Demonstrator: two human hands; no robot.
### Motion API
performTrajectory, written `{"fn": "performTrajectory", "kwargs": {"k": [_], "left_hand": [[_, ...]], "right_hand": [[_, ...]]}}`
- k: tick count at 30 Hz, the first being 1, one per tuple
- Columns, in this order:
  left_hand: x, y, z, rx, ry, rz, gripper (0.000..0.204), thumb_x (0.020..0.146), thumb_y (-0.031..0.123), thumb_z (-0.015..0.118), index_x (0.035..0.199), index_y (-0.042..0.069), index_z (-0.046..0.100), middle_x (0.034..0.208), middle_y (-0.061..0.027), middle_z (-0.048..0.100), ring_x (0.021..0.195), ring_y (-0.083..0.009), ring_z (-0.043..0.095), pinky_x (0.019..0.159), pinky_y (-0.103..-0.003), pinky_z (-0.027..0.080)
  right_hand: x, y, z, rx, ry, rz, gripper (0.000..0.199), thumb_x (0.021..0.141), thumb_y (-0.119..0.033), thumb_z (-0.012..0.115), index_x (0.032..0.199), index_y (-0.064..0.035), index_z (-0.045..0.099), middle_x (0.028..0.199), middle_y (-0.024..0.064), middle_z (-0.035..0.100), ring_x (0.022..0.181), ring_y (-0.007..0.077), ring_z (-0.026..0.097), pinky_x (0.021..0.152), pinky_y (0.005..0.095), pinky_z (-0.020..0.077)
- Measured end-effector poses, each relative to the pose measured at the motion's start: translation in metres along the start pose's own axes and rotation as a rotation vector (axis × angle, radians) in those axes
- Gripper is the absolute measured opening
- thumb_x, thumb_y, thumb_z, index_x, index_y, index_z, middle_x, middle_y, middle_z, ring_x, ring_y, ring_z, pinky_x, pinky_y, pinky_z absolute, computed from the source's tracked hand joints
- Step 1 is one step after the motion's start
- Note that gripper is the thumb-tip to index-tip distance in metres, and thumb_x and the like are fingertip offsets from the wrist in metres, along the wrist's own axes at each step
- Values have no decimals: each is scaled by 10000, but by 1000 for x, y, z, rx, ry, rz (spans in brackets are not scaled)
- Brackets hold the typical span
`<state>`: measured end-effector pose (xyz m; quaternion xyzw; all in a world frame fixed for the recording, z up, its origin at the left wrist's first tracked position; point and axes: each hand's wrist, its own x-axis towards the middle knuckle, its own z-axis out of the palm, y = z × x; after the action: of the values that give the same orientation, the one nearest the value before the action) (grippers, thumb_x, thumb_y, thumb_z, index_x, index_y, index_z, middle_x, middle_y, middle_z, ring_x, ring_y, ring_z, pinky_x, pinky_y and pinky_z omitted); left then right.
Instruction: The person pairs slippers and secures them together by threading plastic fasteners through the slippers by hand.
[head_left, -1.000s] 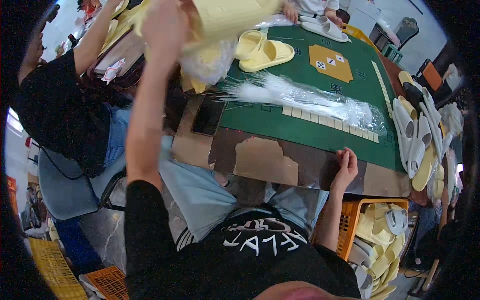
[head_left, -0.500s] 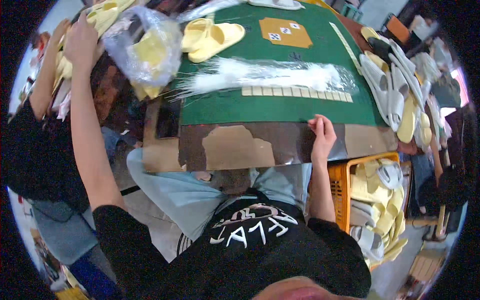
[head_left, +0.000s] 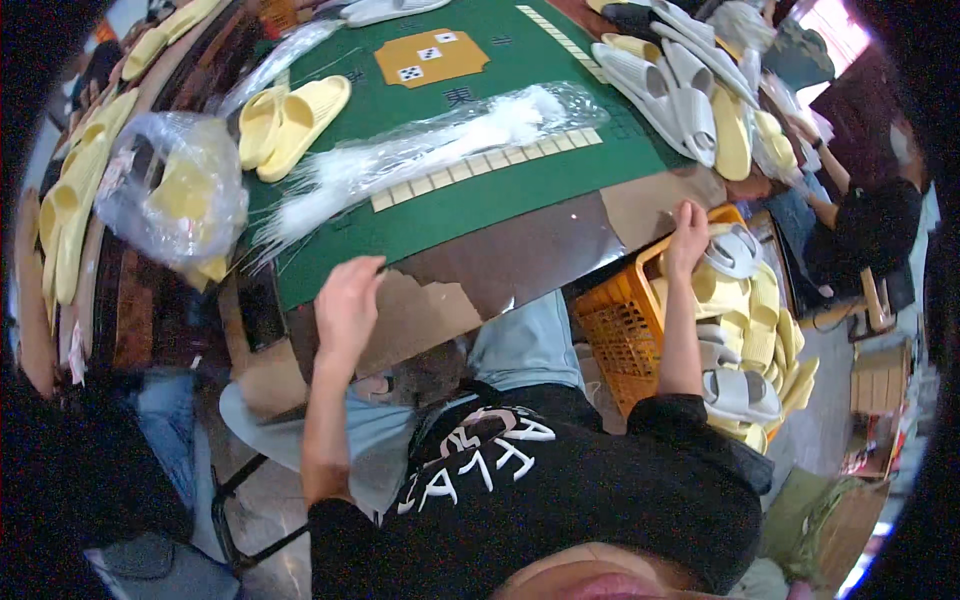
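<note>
My left hand (head_left: 348,298) hangs over the table's near edge, fingers bent, thumb apart, with nothing visible in it. My right hand (head_left: 689,236) is closed beside the table's right corner, above the crate; whatever its fingertips pinch is too small to make out. Ahead of my hands lies a clear bag of white thin plastic strips (head_left: 440,140), loose ends fanned to the left. A pair of pale yellow slippers (head_left: 300,122) sits on the green table mat (head_left: 520,190). Left of it is a crumpled clear plastic bag (head_left: 180,190) with something yellow inside.
An orange crate (head_left: 622,320) by my right side is heaped with yellow and grey slippers (head_left: 760,330). Grey slippers (head_left: 690,120) pile up at the table's right edge. Yellow slippers (head_left: 75,200) line the left side. Another person's arm (head_left: 820,165) shows at the right.
My left hand has come back from the slippers at the far left to the table's near edge. My right hand has shifted right, near the crate. The view has turned right.
</note>
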<state>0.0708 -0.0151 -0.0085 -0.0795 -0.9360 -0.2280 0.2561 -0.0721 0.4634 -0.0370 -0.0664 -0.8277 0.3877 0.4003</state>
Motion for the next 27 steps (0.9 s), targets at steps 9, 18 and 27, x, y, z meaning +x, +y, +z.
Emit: {"fn": "performTrajectory", "kwargs": {"k": [9,18,27], "left_hand": [[-8,7,20,15,72,-6,155,760,21,630,913,36,653,968,-91,597,908,-273,555,783,-357,467],[-7,8,26,-37,93,46,147,755,20,617,901,18,638,969,-93,575,910,-291,531,787,-377,455],[-13,7,17,49,61,8,146,772,27,601,913,22,634,989,-87,568,943,-289,520,807,-371,446]], "right_hand": [[-5,129,-89,-886,182,163,614,800,-360,626,1229,27,418,1218,261,443,1125,421,432,936,477,392],[50,235,-101,123,441,280,629,648,83,660,1201,-53,394,960,108,572,655,198,580,418,288,428],[20,67,-79,593,707,389,504,841,-14,365,1338,57,324,1332,181,400,1163,284,468,948,388,417]]}}
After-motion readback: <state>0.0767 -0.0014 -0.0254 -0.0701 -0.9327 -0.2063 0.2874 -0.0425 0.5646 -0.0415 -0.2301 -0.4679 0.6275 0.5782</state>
